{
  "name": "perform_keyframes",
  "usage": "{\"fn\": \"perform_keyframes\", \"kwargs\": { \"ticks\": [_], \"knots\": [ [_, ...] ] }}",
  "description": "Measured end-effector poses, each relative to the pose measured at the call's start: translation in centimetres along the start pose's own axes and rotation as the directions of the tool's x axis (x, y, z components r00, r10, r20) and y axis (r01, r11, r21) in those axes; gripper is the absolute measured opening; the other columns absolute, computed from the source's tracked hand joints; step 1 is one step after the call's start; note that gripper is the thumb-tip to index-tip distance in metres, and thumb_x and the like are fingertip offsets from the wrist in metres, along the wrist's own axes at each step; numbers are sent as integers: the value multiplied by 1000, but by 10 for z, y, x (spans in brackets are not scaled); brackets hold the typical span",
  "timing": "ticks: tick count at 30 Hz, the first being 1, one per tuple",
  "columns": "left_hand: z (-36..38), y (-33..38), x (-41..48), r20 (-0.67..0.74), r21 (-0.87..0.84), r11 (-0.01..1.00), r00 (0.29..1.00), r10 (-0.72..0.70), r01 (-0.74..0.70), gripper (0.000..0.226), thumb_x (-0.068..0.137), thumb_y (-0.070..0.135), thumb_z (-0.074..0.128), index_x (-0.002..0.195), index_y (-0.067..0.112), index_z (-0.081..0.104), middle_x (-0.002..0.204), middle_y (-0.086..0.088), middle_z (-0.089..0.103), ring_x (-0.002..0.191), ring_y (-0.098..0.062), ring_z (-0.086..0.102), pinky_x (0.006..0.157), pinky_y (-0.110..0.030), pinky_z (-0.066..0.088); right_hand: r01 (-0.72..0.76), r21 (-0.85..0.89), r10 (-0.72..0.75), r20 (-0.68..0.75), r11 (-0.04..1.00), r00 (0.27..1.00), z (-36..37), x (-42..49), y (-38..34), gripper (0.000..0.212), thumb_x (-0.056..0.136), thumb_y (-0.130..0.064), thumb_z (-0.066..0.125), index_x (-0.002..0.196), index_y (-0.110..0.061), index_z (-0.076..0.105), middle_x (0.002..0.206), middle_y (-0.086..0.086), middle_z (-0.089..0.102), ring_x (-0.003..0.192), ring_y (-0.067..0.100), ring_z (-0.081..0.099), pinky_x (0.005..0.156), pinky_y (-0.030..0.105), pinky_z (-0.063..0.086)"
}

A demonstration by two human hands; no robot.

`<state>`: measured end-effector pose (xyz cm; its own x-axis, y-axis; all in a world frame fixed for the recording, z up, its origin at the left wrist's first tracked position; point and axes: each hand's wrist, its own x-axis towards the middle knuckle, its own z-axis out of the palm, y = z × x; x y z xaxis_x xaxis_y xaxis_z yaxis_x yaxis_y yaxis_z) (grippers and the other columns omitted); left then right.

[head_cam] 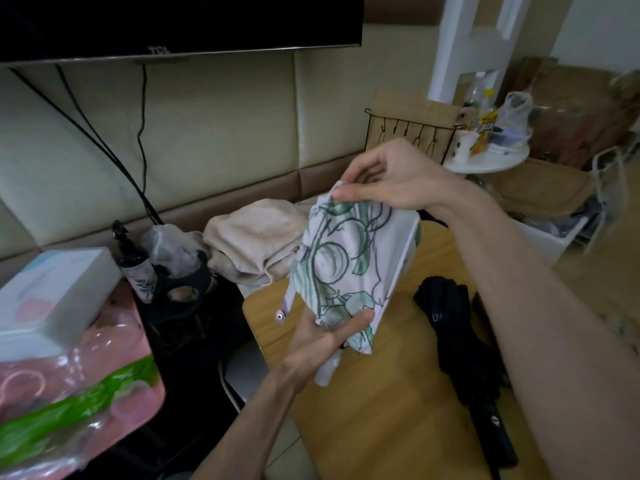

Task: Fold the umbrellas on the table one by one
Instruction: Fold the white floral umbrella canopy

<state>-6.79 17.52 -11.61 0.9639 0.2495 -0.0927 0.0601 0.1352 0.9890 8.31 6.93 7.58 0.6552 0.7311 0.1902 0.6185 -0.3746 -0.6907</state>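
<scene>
A pale umbrella [343, 261] printed with green leaves is held upright in the air above the wooden table [388, 410]. My right hand [391, 178] pinches the top edge of its canopy cloth. My left hand [325, 337] grips the lower part of the umbrella, thumb across the fabric. Its closing strap with a snap [281, 315] hangs loose at the left. A black umbrella [464, 358] lies collapsed on the table at the right, its handle toward me.
A beige cloth [249, 244] is heaped behind the table. At left are a dark bottle [136, 268], a white box [52, 292] and pink-and-green plastic packs [69, 393]. A TV [173, 22] hangs above. A wire rack [408, 129] and a cluttered round table [491, 157] stand at the back right.
</scene>
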Motion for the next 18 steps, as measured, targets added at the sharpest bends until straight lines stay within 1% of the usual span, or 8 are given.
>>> {"fn": "perform_keyframes", "kwargs": {
  "ticks": [3,6,7,9,11,13,15,18],
  "knots": [
    [0,2,-3,-16,-54,998,1000,-21,21,42,86,7,83,123,18,66,93,21,79,85,7,74,71,-8,55,35,-7,-35,-26,999,999,19,9,-5,25,86,-43,83,91,-19,79,93,5,79,82,8,71,82,25,58],
    [-3,5,-4,-50,-89,995,998,-43,38,58,74,29,89,127,17,68,105,12,81,93,-2,76,80,-18,60,45,39,-41,-86,998,995,32,14,-5,32,91,-44,79,94,-12,78,94,10,77,78,8,64,70,19,52],
    [-4,6,-4,-51,-114,992,997,-51,45,60,72,34,89,126,18,68,108,9,81,97,-6,76,86,-24,62,62,57,-57,-93,996,994,34,15,-6,31,91,-43,79,96,-12,77,95,9,77,79,8,64,71,18,52],
    [-7,9,-3,-44,-186,980,996,-75,65,53,76,35,92,122,20,74,113,1,80,101,-16,77,86,-32,61,98,93,-86,-124,991,989,33,13,-8,30,92,-41,78,108,-16,77,102,2,76,88,6,67,77,14,51],
    [-9,14,-3,-24,-284,956,996,-81,71,30,79,33,83,107,23,84,112,-3,80,97,-20,76,83,-35,60,113,150,-70,-267,982,961,25,6,-6,31,95,-40,73,122,-24,73,114,-9,71,101,0,63,84,9,49],
    [-15,18,-2,-55,-361,932,997,-62,38,26,79,34,75,100,24,86,109,-7,78,90,-22,74,77,-36,57,99,211,1,-427,973,904,16,-4,6,27,99,-42,68,123,-29,70,119,-15,67,108,-6,59,87,10,46],
    [-21,23,-1,-101,-437,900,994,-34,-13,32,79,34,74,104,18,83,108,-14,75,85,-29,72,63,-32,56,41,204,44,-392,978,919,14,-16,23,30,99,-47,67,125,-31,69,121,-19,67,108,-11,58,85,8,43],
    [-30,29,0,-45,-519,854,999,4,-26,37,84,35,67,109,11,80,106,-21,71,74,-37,68,46,-27,47,-25,215,57,-142,976,988,20,-31,43,34,94,-45,74,127,-39,68,120,-26,69,101,-23,59,75,-1,44]
  ]
}}
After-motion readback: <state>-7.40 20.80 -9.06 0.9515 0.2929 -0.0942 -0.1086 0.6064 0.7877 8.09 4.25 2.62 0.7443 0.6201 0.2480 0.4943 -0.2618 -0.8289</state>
